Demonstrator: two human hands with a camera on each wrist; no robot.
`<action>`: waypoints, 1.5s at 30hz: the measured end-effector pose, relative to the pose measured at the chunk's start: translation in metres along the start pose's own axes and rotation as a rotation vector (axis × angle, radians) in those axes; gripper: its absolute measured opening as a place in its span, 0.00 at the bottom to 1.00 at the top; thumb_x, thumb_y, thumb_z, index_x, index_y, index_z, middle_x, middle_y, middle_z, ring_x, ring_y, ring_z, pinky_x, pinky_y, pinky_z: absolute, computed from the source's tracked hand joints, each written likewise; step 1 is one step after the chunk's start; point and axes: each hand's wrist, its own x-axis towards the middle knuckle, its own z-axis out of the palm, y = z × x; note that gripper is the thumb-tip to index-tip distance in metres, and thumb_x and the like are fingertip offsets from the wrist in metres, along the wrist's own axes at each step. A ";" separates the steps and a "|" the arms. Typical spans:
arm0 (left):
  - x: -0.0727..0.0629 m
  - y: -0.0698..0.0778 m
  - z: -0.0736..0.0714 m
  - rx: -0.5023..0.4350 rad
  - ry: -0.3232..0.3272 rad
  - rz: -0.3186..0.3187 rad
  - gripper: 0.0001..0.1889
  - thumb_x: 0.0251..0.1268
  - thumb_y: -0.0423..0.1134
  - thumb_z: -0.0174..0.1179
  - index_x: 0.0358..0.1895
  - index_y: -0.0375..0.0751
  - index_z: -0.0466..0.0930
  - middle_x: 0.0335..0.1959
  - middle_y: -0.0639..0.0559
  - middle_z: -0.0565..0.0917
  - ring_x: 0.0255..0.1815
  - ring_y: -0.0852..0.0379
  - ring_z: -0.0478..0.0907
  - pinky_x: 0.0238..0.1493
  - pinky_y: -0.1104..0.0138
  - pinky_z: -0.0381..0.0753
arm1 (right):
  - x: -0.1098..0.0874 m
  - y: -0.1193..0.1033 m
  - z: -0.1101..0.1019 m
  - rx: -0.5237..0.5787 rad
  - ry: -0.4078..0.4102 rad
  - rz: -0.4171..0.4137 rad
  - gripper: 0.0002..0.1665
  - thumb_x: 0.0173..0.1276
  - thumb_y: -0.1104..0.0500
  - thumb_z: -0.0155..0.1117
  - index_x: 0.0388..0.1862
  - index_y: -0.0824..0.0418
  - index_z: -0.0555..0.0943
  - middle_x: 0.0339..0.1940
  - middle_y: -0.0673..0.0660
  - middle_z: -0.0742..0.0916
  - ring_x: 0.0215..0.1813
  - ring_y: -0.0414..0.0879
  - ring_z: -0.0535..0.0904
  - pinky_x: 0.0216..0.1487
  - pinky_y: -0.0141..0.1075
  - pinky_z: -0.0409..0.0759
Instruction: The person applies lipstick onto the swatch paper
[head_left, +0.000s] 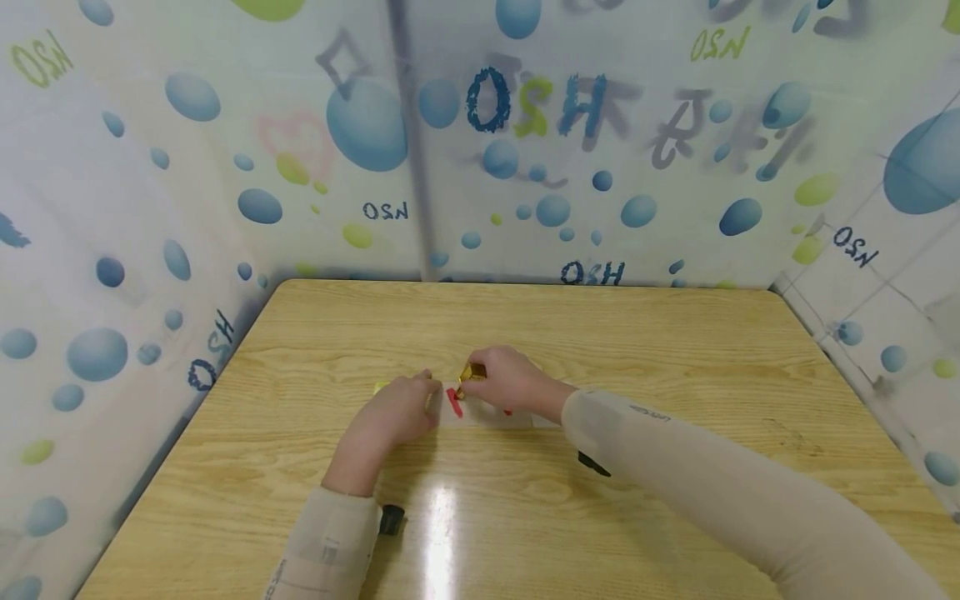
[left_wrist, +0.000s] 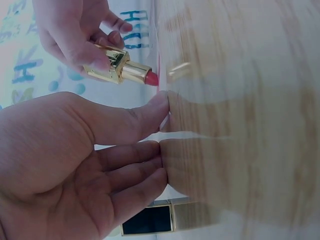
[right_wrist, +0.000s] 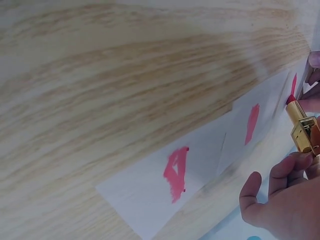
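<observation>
My right hand (head_left: 513,379) pinches a gold lipstick (left_wrist: 134,70) with a red tip. In the right wrist view the lipstick's tip touches a red streak (right_wrist: 294,85) at the far end of a white paper strip (right_wrist: 135,197). Two more red marks, one narrow (right_wrist: 252,123) and one broad (right_wrist: 176,175), lie along the strip. With fairly straight fingers, my left hand (head_left: 397,408) presses on the paper's left end; its thumb (left_wrist: 152,112) rests by the paper's edge. Beyond those fingers stands a black-and-gold piece (left_wrist: 147,220), partly hidden by the hand.
The strip lies on a wooden table (head_left: 600,533). Walls covered in bubble-patterned sheeting (head_left: 525,208) rise behind the table and at both sides. A yellow bit (head_left: 381,387) shows just past the left hand.
</observation>
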 end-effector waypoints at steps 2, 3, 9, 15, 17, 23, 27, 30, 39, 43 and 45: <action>0.000 0.000 0.000 0.001 0.001 0.001 0.27 0.69 0.32 0.68 0.71 0.33 0.78 0.79 0.30 0.70 0.66 0.32 0.82 0.58 0.50 0.86 | -0.003 0.001 0.000 0.005 -0.002 -0.009 0.17 0.78 0.50 0.67 0.56 0.58 0.86 0.37 0.51 0.87 0.28 0.41 0.77 0.33 0.33 0.77; 0.000 0.000 0.000 0.001 -0.001 0.000 0.27 0.69 0.32 0.68 0.71 0.33 0.78 0.79 0.30 0.70 0.65 0.33 0.83 0.57 0.51 0.86 | -0.004 0.001 0.000 0.011 -0.003 -0.011 0.17 0.77 0.50 0.67 0.56 0.58 0.85 0.36 0.51 0.87 0.27 0.41 0.77 0.32 0.33 0.77; 0.001 0.001 -0.001 0.006 -0.015 -0.001 0.28 0.69 0.32 0.69 0.71 0.33 0.78 0.80 0.30 0.69 0.64 0.35 0.84 0.56 0.52 0.86 | -0.009 0.003 0.003 0.009 0.004 -0.030 0.16 0.76 0.50 0.68 0.55 0.58 0.86 0.35 0.51 0.86 0.31 0.42 0.77 0.34 0.33 0.76; 0.001 0.000 0.000 0.010 -0.015 0.001 0.27 0.70 0.33 0.68 0.71 0.33 0.78 0.79 0.30 0.70 0.69 0.31 0.80 0.65 0.48 0.84 | -0.015 0.003 0.003 0.012 -0.006 -0.021 0.16 0.76 0.50 0.68 0.55 0.57 0.86 0.38 0.50 0.87 0.37 0.43 0.79 0.40 0.35 0.79; 0.001 0.000 0.000 0.012 -0.014 -0.001 0.27 0.70 0.34 0.68 0.71 0.32 0.78 0.79 0.30 0.70 0.70 0.31 0.79 0.67 0.46 0.82 | -0.017 0.004 0.003 0.021 -0.009 -0.020 0.16 0.76 0.50 0.68 0.55 0.57 0.86 0.39 0.50 0.88 0.38 0.43 0.80 0.42 0.36 0.81; 0.001 0.000 0.000 0.013 -0.017 -0.005 0.28 0.70 0.34 0.69 0.72 0.32 0.77 0.80 0.30 0.69 0.71 0.31 0.78 0.67 0.46 0.82 | -0.021 0.005 0.003 0.036 -0.018 -0.026 0.15 0.76 0.50 0.68 0.54 0.56 0.86 0.40 0.49 0.88 0.39 0.43 0.80 0.44 0.37 0.82; 0.001 0.002 -0.001 0.008 -0.020 -0.007 0.28 0.70 0.33 0.68 0.72 0.32 0.77 0.80 0.30 0.69 0.69 0.32 0.80 0.62 0.49 0.85 | -0.022 0.006 0.004 0.026 -0.015 -0.038 0.13 0.76 0.50 0.68 0.51 0.56 0.86 0.37 0.49 0.87 0.37 0.43 0.79 0.41 0.36 0.80; 0.000 0.003 -0.001 0.007 -0.022 -0.008 0.28 0.70 0.33 0.68 0.72 0.32 0.77 0.80 0.31 0.69 0.67 0.34 0.82 0.61 0.50 0.85 | -0.023 0.007 0.005 0.024 -0.013 -0.046 0.12 0.76 0.50 0.69 0.50 0.56 0.87 0.37 0.49 0.87 0.36 0.42 0.78 0.40 0.35 0.80; -0.002 0.002 -0.002 0.000 -0.021 -0.008 0.28 0.70 0.33 0.68 0.72 0.32 0.77 0.80 0.32 0.70 0.70 0.32 0.79 0.67 0.47 0.83 | -0.027 0.007 0.007 0.035 0.001 -0.063 0.09 0.75 0.51 0.69 0.45 0.54 0.87 0.35 0.49 0.87 0.35 0.42 0.77 0.39 0.36 0.78; 0.000 0.002 -0.002 -0.002 -0.023 -0.004 0.28 0.70 0.33 0.68 0.72 0.32 0.77 0.80 0.32 0.70 0.71 0.32 0.79 0.67 0.47 0.82 | -0.028 0.008 0.007 0.074 0.012 -0.055 0.09 0.75 0.51 0.68 0.47 0.54 0.87 0.37 0.49 0.87 0.36 0.43 0.77 0.40 0.37 0.79; 0.000 0.002 -0.001 -0.006 -0.024 -0.002 0.27 0.71 0.33 0.67 0.72 0.32 0.77 0.80 0.31 0.69 0.71 0.32 0.78 0.67 0.47 0.82 | -0.031 0.007 0.005 0.107 0.020 -0.039 0.10 0.76 0.51 0.66 0.50 0.53 0.86 0.38 0.49 0.87 0.37 0.43 0.78 0.42 0.38 0.80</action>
